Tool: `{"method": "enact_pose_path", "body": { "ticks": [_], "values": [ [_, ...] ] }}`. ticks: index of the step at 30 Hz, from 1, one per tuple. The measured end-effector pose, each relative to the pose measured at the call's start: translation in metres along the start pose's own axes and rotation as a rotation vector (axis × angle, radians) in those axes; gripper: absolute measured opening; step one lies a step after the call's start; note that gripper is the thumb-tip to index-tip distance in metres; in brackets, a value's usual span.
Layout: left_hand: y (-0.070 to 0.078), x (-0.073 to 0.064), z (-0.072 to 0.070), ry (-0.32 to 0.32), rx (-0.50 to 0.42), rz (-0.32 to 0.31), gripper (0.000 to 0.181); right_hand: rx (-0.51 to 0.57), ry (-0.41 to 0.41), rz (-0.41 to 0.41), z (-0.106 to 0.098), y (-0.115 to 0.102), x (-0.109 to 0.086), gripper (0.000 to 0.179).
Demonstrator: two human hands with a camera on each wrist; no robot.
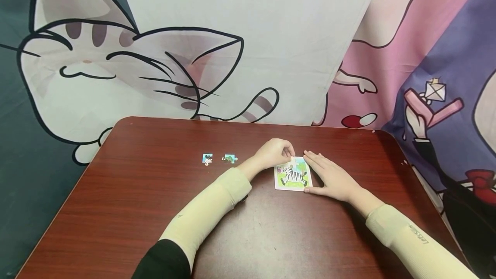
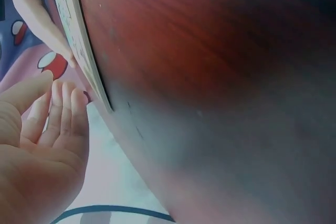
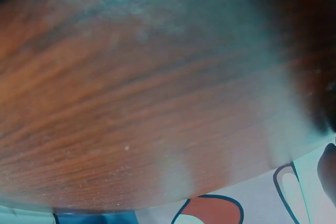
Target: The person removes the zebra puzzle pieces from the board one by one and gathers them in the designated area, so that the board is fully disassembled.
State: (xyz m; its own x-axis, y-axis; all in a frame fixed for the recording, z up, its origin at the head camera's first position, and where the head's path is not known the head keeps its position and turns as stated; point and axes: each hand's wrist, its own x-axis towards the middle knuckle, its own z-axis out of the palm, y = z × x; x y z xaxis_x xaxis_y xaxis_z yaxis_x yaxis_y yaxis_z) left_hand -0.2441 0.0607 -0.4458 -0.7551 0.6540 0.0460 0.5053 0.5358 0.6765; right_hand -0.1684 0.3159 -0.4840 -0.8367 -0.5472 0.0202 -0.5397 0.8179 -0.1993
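Observation:
A small square jigsaw puzzle with a zebra picture and a pale border lies flat on the table. A pale patch shows near its top edge, close to the left fingers. My left hand is at the puzzle's upper left corner, thumb and index finger bent toward each other. In the left wrist view the other fingers of this left hand curve loosely; whether a piece sits between the fingertips is hidden. My right hand lies along the puzzle's right side, fingers extended and thumb by the lower right corner.
Two loose jigsaw pieces, one with a black-and-white animal and one blue and green, lie left of the left hand. The brown wooden table ends in front of a cartoon-printed cloth.

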Motion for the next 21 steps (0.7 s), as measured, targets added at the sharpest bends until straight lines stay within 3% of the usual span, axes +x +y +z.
{"method": "enact_pose_path", "body": {
  "ticks": [6, 15, 21],
  "values": [
    [0.002, 0.008, 0.008, -0.019, -0.031, -0.018, 0.012, -0.003, 0.013, -0.015, 0.000, 0.000, 0.000, 0.106],
    [0.003, 0.014, 0.017, -0.047, 0.007, -0.055, 0.012, -0.001, 0.014, -0.012, 0.002, 0.000, 0.001, 0.105],
    [0.004, 0.014, 0.018, -0.050, 0.015, -0.074, 0.012, -0.024, 0.050, -0.054, 0.002, 0.000, 0.001, 0.103]
  ]
}}
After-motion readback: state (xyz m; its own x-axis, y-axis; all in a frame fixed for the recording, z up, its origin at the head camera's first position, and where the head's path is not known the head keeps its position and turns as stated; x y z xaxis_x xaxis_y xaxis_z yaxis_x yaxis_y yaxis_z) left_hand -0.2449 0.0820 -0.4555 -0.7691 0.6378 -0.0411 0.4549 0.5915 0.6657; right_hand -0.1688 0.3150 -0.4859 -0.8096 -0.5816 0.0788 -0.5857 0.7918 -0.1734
